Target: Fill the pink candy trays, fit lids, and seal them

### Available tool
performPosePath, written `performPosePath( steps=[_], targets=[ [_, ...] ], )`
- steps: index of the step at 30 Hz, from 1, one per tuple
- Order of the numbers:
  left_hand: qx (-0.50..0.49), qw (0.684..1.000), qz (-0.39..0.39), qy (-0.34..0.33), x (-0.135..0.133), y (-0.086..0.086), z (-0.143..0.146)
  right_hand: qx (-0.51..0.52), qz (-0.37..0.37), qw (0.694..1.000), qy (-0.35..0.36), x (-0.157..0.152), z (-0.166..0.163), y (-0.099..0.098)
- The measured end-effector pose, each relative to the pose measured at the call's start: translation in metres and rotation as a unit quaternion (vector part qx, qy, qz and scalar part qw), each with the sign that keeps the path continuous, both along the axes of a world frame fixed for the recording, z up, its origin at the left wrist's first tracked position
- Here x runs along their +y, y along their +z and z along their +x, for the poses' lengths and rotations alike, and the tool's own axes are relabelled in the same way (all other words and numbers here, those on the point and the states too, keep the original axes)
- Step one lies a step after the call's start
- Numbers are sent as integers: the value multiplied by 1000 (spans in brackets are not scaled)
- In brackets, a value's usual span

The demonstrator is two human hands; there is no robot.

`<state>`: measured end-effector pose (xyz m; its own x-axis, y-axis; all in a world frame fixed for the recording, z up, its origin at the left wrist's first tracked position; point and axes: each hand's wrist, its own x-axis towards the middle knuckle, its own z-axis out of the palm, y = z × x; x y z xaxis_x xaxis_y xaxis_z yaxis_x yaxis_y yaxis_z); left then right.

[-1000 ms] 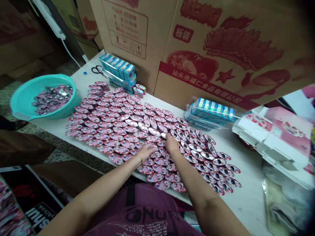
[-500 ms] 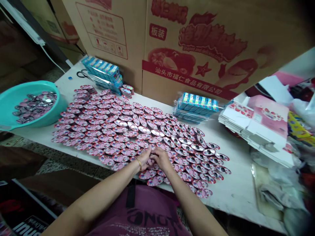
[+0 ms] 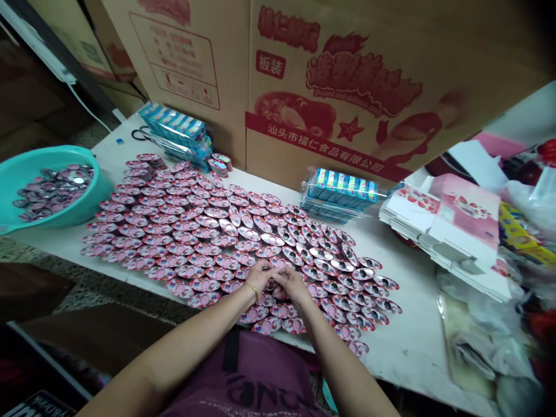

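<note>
Pink oval pieces [image 3: 223, 260] crowd the white table [image 3: 417, 336] all around the fingers, set close in slanting rows. From where I stand, the 2 hands meet over the near part of the spread: the left hand [image 3: 259, 277], with a gold bracelet [image 3: 253, 290] at its wrist, and the right hand [image 3: 290, 282], fingers bent and tips brought together. Something small and dark shows between them, mostly hidden; I can't tell whether the fingers are clamped on a piece. To the right of the fingers, many ovals have dark centres; to the left, mostly pink ones. Well left of the fingers is a turquoise basin [image 3: 98, 188] with loose pieces heaped inside. Beyond the fingers, 2 wrapped packs of blue boxes [image 3: 341, 191] sit before a big cardboard carton [image 3: 278, 152]. Far right of the fingers, flat printed boxes [image 3: 467, 209] lie stacked.
</note>
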<state>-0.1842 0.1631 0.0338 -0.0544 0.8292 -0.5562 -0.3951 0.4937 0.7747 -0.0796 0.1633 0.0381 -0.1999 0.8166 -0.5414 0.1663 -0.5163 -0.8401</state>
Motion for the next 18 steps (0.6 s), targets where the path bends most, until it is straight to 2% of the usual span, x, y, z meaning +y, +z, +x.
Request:
performPosePath(
  steps=[3,6,7,9,11,12,14,18],
  targets=[
    [-33,999,-13,14,4,-1,-5,-25,8,1000,17,3,0,-2],
    [-88,994,-45,47,7,-4,-20,-166,88,981,45,20,9,5],
    [-108,990,-61,61,8,-5,-27,-245,129,959,56,29,14,8],
    [-153,981,-85,79,8,-6,-38,-414,189,886,89,50,21,15],
    [-192,974,-95,76,8,-6,-45,-544,188,806,136,71,23,20],
    [-206,972,-92,70,8,-6,-47,-583,169,779,161,81,22,22],
    [-220,970,-84,57,8,-3,-49,-615,128,751,204,98,17,24],
    [-216,973,-72,40,10,5,-55,-624,97,736,244,117,14,27]
  ],
)
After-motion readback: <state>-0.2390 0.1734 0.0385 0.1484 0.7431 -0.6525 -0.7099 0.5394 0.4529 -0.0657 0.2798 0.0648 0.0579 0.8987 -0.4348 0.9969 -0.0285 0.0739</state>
